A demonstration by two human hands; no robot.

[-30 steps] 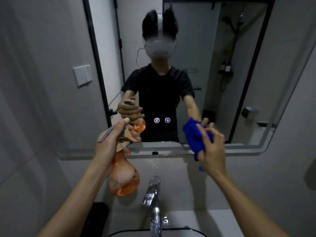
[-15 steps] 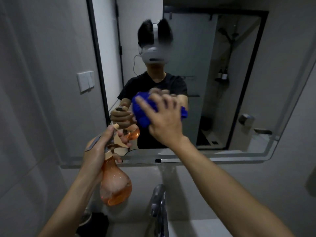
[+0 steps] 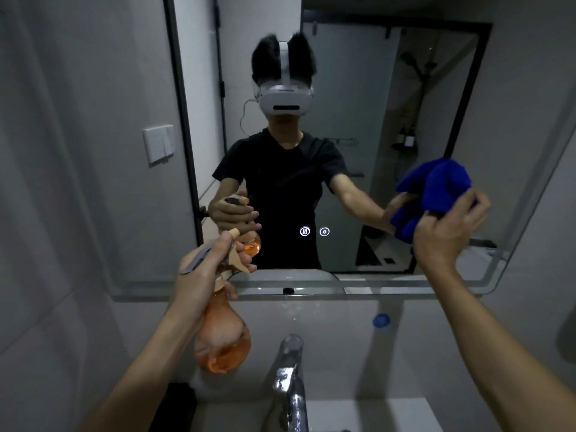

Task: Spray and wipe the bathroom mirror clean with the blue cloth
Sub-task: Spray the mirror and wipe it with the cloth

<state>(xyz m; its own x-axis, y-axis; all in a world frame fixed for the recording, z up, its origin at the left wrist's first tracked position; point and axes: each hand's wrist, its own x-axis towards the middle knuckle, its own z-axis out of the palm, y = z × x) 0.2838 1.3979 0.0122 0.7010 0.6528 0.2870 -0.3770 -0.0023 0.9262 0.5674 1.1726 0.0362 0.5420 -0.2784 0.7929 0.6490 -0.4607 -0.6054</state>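
The bathroom mirror (image 3: 358, 88) fills the wall ahead and reflects a person in a dark shirt with a headset. My right hand (image 3: 445, 232) presses a bunched blue cloth (image 3: 436, 188) against the glass at the mirror's lower right. My left hand (image 3: 205, 269) grips the neck and trigger of an orange spray bottle (image 3: 224, 338), held just below the mirror's lower left edge with its round body hanging down.
A chrome tap (image 3: 290, 369) rises from the white basin (image 3: 374, 413) below. Two lit touch icons (image 3: 314, 231) glow low on the mirror. A wall switch (image 3: 158, 144) is on the left wall. A small blue cap (image 3: 381, 320) sits on the wall under the mirror.
My right hand swept the blue cloth from the mirror's middle across to its lower right. The left hand with the spray bottle stayed near the lower left edge.
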